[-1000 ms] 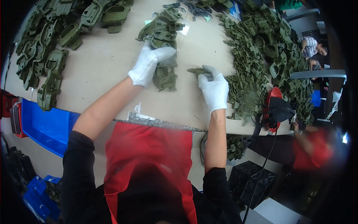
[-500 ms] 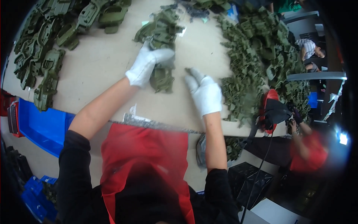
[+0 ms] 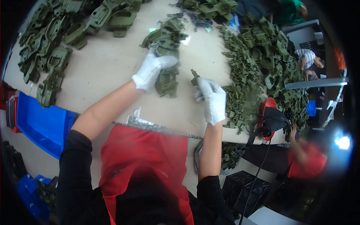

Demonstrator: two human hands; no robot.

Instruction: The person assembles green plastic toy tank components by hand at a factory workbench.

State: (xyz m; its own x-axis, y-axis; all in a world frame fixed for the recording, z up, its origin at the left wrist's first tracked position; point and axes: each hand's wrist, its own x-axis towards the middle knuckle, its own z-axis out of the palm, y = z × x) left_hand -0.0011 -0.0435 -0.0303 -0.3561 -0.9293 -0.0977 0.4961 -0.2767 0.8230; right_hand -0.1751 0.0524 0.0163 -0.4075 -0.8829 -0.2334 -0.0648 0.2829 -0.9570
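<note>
In a white glove, my left hand (image 3: 153,68) is closed round the middle of a long olive-green moulded plastic part (image 3: 167,83) on the table. The far end of that part has a wide, curved shape. My right hand (image 3: 212,100), also gloved in white, is a little to the right of it. Its fingers pinch a small olive-green plastic piece (image 3: 194,77), whose narrow tip points away from me. Some of the right fingertips are curled under and hidden.
Large green parts (image 3: 52,71) lie heaped at the left. A pile of small green pieces (image 3: 243,75) covers the table's right side. A blue bin (image 3: 43,120) stands below the left edge. At the right, a person in a red top (image 3: 307,159) reaches toward the pile.
My right hand has turned, and the small green piece now sticks out clearly from its fingers. The view has shifted slightly; my left hand stays on the long part.
</note>
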